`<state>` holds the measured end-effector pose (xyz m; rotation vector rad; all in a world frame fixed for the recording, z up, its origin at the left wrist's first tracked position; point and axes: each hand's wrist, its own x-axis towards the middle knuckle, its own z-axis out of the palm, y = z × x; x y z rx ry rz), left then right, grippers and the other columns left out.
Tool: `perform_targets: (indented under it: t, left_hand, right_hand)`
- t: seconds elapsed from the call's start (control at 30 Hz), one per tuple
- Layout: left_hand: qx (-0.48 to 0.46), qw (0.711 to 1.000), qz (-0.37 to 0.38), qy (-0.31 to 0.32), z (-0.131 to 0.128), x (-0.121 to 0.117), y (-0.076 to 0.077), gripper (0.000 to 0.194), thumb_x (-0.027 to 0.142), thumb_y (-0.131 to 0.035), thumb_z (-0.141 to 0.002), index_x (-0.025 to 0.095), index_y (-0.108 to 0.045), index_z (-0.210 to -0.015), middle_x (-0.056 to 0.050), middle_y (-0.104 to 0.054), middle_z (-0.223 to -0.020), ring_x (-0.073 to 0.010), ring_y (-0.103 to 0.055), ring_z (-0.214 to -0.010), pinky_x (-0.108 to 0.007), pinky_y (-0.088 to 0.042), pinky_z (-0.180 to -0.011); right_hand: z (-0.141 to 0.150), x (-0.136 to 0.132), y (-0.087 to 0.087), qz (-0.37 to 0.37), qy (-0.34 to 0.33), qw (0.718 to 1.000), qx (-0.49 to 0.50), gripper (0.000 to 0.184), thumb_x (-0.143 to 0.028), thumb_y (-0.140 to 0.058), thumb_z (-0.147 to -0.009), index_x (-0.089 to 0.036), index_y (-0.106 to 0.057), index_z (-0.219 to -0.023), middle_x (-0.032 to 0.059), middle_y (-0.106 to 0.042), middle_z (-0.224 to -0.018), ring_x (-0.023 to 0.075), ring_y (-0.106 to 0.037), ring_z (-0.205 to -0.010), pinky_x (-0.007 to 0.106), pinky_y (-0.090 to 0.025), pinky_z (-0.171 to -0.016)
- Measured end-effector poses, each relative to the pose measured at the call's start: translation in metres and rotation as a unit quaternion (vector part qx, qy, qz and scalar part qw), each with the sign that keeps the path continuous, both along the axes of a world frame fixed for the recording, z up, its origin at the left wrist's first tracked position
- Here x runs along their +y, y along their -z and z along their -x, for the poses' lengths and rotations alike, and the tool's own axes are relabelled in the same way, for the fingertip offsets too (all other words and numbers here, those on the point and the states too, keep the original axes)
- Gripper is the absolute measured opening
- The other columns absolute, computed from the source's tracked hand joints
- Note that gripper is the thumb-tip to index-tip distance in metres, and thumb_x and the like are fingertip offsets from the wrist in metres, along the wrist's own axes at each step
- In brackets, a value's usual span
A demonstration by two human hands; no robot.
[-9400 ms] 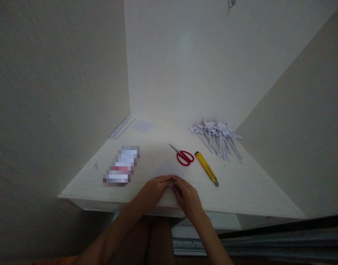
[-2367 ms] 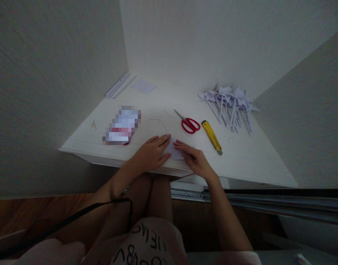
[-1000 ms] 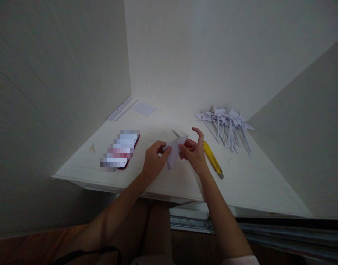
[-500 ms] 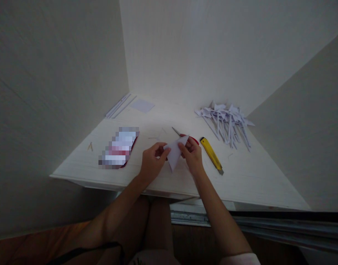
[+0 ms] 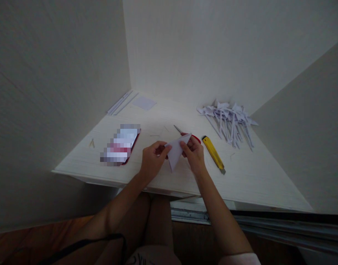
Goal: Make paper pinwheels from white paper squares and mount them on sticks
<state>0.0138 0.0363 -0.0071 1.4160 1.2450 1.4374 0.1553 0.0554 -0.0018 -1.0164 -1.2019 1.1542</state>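
Pointed white folded paper (image 5: pixel 175 151) sits pinched between thumb and fingers of the left hand (image 5: pixel 153 159) and right hand (image 5: pixel 195 156), seemingly mid-folding, the next move likely calling for careful creasing.

Dim, greyish light; the back wall (image 5: pixel 191 55) palest, the floor (image 5: pixel 192 241) dark; fine detail soft; the phone (image 5: pixel 120 143) pixelated.

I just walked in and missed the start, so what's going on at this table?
A person is holding a piece of folded white paper over the table, the left hand pinching one side and the right hand the other. Red-handled scissors lie partly hidden behind the right hand, with a yellow cutter to their right. White paper pieces are heaped at the back right; a flat sheet lies at the back left.
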Motion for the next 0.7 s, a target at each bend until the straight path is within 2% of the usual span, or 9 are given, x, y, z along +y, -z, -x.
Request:
perform_targets:
  t: [0.33, 0.47, 0.6, 0.7]
  left_hand:
    - [-0.003, 1.0, -0.005, 0.004, 0.001, 0.0, 0.004, 0.016, 0.031, -0.06, -0.072, 0.015, -0.059, -0.074, 0.004, -0.056, -0.055, -0.0081, -0.056, -0.048, -0.016, -0.045, -0.047]
    - [0.0, 1.0, -0.003, 0.004, 0.001, 0.0, 0.003, 0.013, 0.029, -0.059, -0.073, 0.016, -0.059, -0.072, 0.004, -0.057, -0.055, -0.0075, -0.056, -0.048, -0.015, -0.045, -0.047]
    - [-0.007, 1.0, 0.006, 0.008, 0.0, 0.0, 0.002, 0.012, 0.028, -0.06, -0.071, 0.016, -0.059, -0.069, 0.004, -0.057, -0.054, -0.0075, -0.056, -0.048, -0.015, -0.045, -0.047]
    - [0.003, 1.0, 0.003, 0.013, 0.0, -0.001, 0.003, 0.012, 0.028, -0.06, -0.072, 0.016, -0.059, -0.068, 0.004, -0.057, -0.053, -0.0072, -0.055, -0.047, -0.015, -0.044, -0.047]
  right_hand:
    - [-0.001, 0.0, 0.0, 0.002, -0.005, 1.0, 0.013, 0.031, -0.031, -0.064, -0.069, -0.022, -0.058, -0.098, -0.0057, -0.054, -0.058, 0.0051, -0.04, -0.042, 0.018, -0.028, -0.037]
    - [-0.005, 0.003, 0.003, -0.018, 0.015, 0.999, 0.029, 0.021, -0.036, -0.06, -0.074, -0.019, -0.065, -0.085, -0.005, -0.05, -0.053, 0.005, -0.036, -0.042, 0.019, -0.026, -0.038]
    - [-0.01, 0.008, 0.008, 0.008, 0.028, 0.995, 0.099, 0.014, -0.033, -0.065, -0.07, -0.02, -0.068, -0.072, -0.002, -0.058, -0.062, 0.0073, -0.049, -0.056, 0.019, -0.038, -0.051]
    - [-0.011, 0.009, 0.009, 0.018, 0.024, 0.99, 0.136, 0.009, -0.029, -0.068, -0.067, -0.02, -0.07, -0.07, -0.0015, -0.061, -0.066, 0.0086, -0.052, -0.062, 0.021, -0.042, -0.06]
